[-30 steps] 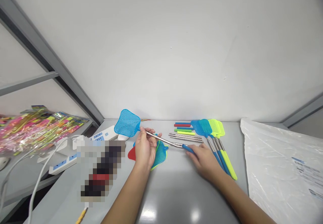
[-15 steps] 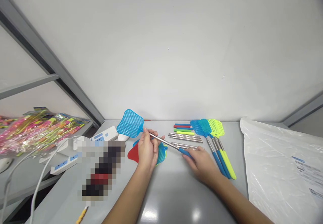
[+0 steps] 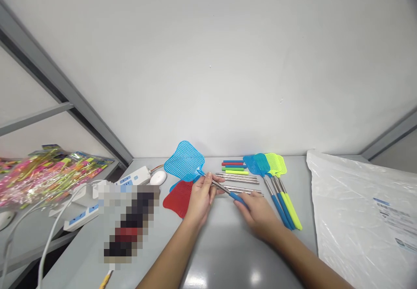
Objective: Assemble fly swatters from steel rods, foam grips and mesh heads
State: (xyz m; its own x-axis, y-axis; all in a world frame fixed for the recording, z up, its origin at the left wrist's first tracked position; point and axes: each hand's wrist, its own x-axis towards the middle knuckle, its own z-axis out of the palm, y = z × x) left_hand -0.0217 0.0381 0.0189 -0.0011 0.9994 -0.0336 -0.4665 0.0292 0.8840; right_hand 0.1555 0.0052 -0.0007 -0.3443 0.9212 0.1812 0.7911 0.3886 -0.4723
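Between my hands is a fly swatter (image 3: 185, 161) with a blue mesh head, a metal rod and a blue grip. My left hand (image 3: 203, 197) pinches the rod just below the head, while my right hand (image 3: 260, 213) is closed around the blue grip. Under and beside my left hand lies a red swatter head (image 3: 179, 197), partly covering a blue one. Right of that hand are loose metal rods (image 3: 239, 178) and a row of coloured grips (image 3: 234, 167). Several whole swatters (image 3: 282, 193), blue and yellow-green, lie side by side beyond my right hand.
A large white plastic bag (image 3: 361, 210) covers the table's right side. At the left are a power strip (image 3: 133, 178), a round white object (image 3: 158, 177), cables and a blurred-out item (image 3: 130, 224). Plastic-wrapped colourful goods (image 3: 58, 171) lie farther left. A pale wall (image 3: 208, 63) rises behind.
My left hand and the swatter head have moved right, closer to my right hand. Less of the metal rod shows between my hands. My right hand stays on the grip.
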